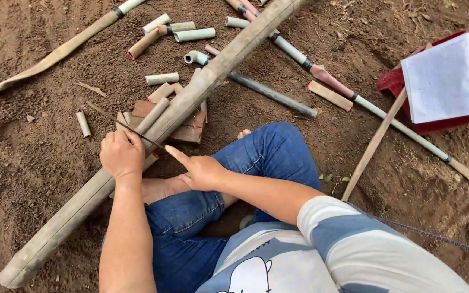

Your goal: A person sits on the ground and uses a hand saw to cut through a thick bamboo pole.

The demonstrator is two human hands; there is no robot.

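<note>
I sit on bare soil in blue jeans with a long thick bamboo pole (191, 97) lying diagonally across my lap. My left hand (121, 154) is closed on the near end of a thin dark blade or strip (131, 130) laid across the pole. My right hand (199, 169) rests beside the pole, its index finger stretched toward the blade's right end; whether it grips the blade I cannot tell. A short brown wooden board (188, 130) lies under the pole.
Several cut bamboo tubes (194, 35) lie scattered beyond the pole. Thin bamboo stalks (354, 97) run off to the right. A red container (403, 81) with a white sheet (451, 76) sits at the upper right. A flat strip (44, 59) curves at the upper left.
</note>
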